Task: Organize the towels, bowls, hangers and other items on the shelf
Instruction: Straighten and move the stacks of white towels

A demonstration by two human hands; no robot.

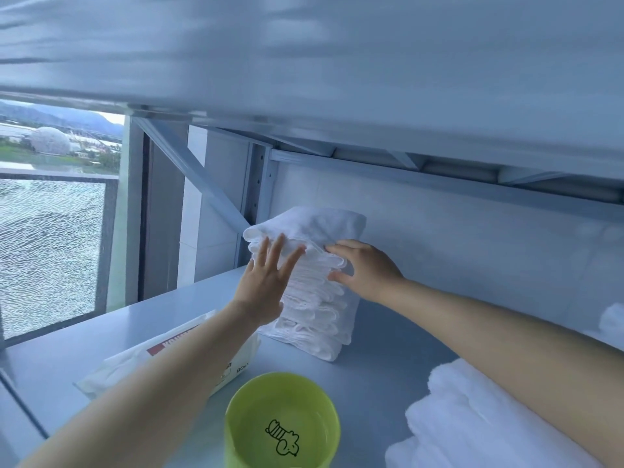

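A tall stack of folded white towels point(314, 298) stands at the back of the grey shelf board point(378, 373), near the rear upright. My left hand point(266, 282) lies flat against the stack's left front, fingers spread. My right hand point(364, 268) presses the stack's right front edge, thumb below, fingers curled onto the towel edges. A lime-green bowl point(282, 423) with a black cartoon print sits at the shelf's near edge, below my arms. More folded white towels point(472, 420) lie at the near right under my right forearm.
A white pack of wipes with a red label point(169, 352) lies left of the bowl, partly under my left forearm. The upper shelf board point(337, 79) hangs low overhead. A small white item point(613, 319) sits at the far right. A window point(50, 231) is at left.
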